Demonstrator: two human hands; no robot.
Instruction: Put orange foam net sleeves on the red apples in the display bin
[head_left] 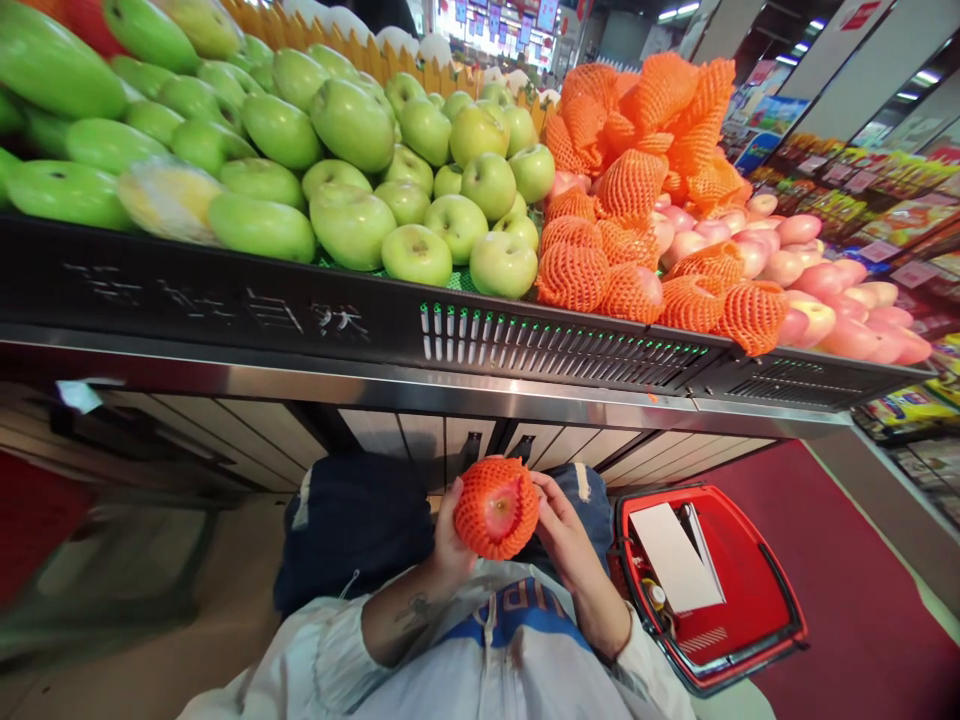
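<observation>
Between my two hands, over my lap, is a red apple (501, 507) in an orange foam net sleeve, its end showing through the sleeve's opening. My left hand (450, 535) is closed around its left side, with part of the fingers hidden behind it. On the right side my right hand (556, 518) touches the sleeve with thumb and bent fingers. In front of me, more net-wrapped apples (576, 277) sit on the black display shelf, beside loose green apples (504, 264).
Green mangoes (259, 228) lie at the display's left and pink apples (847, 310) at its right. A metal edge (360, 388) runs along the front. On the floor to my right stands a red shopping basket (750, 585) holding a white box (675, 555) and a bottle.
</observation>
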